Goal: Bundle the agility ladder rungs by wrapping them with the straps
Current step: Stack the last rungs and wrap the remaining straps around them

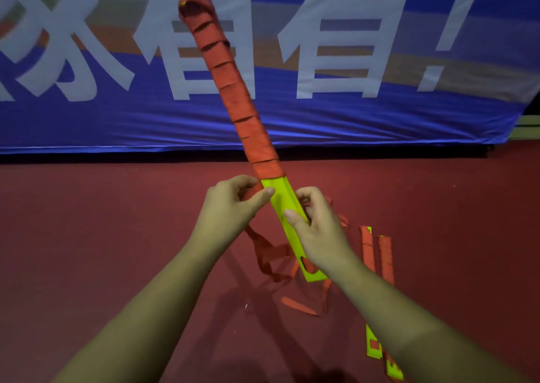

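Note:
A stack of yellow-green ladder rungs (285, 204) points up and away from me, tilted to the left. An orange strap (233, 84) coils around its upper length from the far tip down to just above my hands. My left hand (230, 204) pinches the strap at the lowest coil, thumb on the yellow face. My right hand (314, 230) grips the bare lower part of the rungs. Loose strap (270, 255) hangs below the hands onto the floor.
Two more wrapped rung bundles (377, 254) lie on the dark red floor (102, 222) to the right, their yellow ends (375, 346) showing behind my right forearm. A blue banner (380, 114) with large white characters covers the wall ahead.

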The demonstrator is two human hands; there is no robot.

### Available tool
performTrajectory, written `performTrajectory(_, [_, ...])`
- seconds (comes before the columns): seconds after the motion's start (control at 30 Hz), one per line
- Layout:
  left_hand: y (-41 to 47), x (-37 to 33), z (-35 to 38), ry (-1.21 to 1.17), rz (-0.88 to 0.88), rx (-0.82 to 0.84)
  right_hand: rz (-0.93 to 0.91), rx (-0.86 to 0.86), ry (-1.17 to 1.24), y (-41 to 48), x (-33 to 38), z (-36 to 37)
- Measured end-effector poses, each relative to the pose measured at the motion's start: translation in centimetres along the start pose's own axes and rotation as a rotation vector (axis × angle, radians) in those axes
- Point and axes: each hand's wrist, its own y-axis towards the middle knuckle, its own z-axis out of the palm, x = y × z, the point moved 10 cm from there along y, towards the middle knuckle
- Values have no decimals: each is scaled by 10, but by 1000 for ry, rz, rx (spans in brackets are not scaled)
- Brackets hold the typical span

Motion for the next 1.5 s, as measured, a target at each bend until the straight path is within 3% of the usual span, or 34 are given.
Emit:
performTrajectory(0.13, [-3,15,-4,26,-127,-85,-47,12,-65,-6,7,11])
performTrajectory(0.4, [-1,22,-8,-265,-172,-35,-18,135,216,-14,14,33])
performTrajectory(0.57, [-5,20,2,-416,-197,58,137,197,448,-17,9,39])
performTrajectory(0.63, [-4,18,4,-451,-200,61,295,178,637,-19,0,39])
performTrajectory(0.73, [-1,13,0,-453,-142,61,596,321,911,-33,-7,55])
performTrajectory(0.93, [0,12,4,-727,-65,261,590,588,1048,-41,4,64])
performTrajectory(1.03, [-3,4,4,-705,-18,334,536,644,972,-41,8,65])
performTrajectory(1.2, [-5,3,-4,-476,12,341,454,516,831,-30,-2,56])
performTrajectory(1.37, [-4,16,-5,-231,-78,361,325,374,693,-17,-3,39])
performTrajectory(1.5, [-1,12,-12,-116,-19,224,219,201,529,-1,-6,19])
